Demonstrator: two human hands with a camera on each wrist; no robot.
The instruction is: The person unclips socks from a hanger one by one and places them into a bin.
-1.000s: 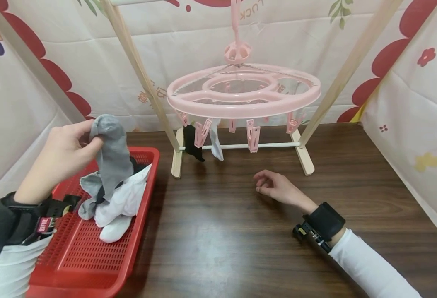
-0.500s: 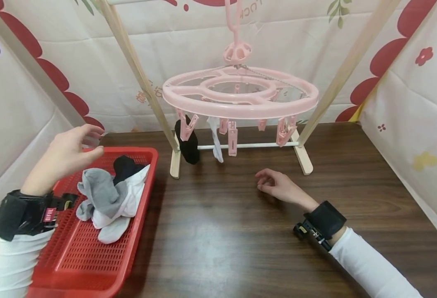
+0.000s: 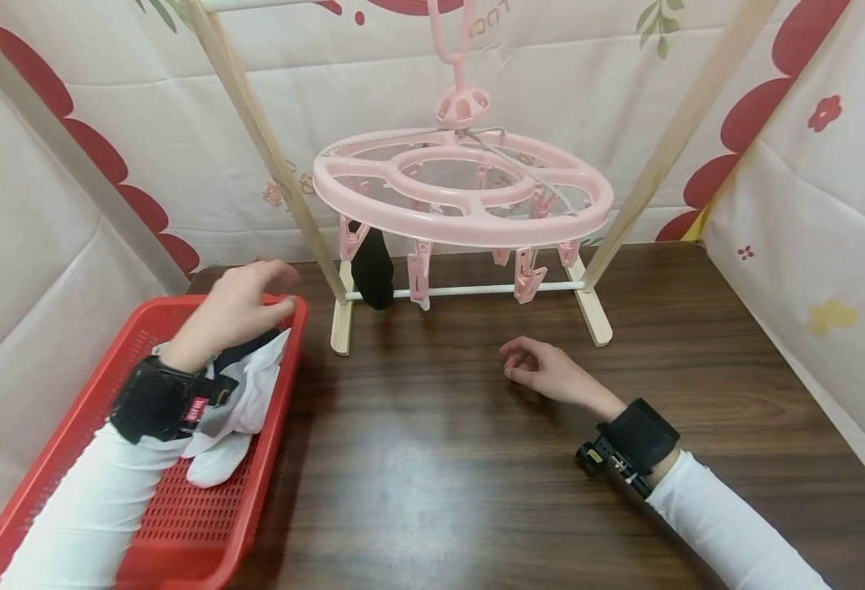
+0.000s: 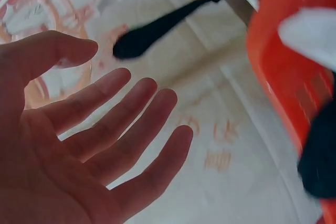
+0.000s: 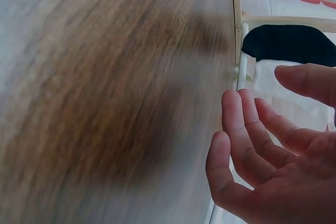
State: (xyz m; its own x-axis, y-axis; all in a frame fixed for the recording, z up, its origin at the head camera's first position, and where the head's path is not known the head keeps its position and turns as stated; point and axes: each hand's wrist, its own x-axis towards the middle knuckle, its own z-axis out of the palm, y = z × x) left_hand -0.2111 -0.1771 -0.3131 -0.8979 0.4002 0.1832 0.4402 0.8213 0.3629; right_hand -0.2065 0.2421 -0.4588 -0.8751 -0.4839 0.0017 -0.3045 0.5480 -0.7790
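My left hand (image 3: 236, 307) hovers over the far right part of the red basket (image 3: 255, 492), fingers spread and holding nothing; the left wrist view shows its bare palm. Beneath the hand and wrist lie a white sock (image 3: 218, 460), a whitish cloth piece (image 3: 261, 392), and partly hidden grey and black socks (image 3: 243, 351). Over the table, my right hand (image 3: 546, 373) hangs with loosely bent fingers, also holding nothing. From the round pink clip hanger (image 3: 462, 221) hangs a black sock (image 3: 373, 270). A pale sock shows only its tip (image 3: 425, 305) behind a clip.
A wooden frame (image 3: 270, 156) with a white lower bar (image 3: 469, 291) stands around the hanger at the back of the brown table (image 3: 417, 459). Several pink clips (image 3: 528, 274) dangle from the ring. Printed cloth walls (image 3: 808, 270) close in the back and sides.
My left hand let the grey sock drop into the basket, then moved right across it. The hanger has turned, its black sock swinging into fuller view. The right hand stays nearly still.
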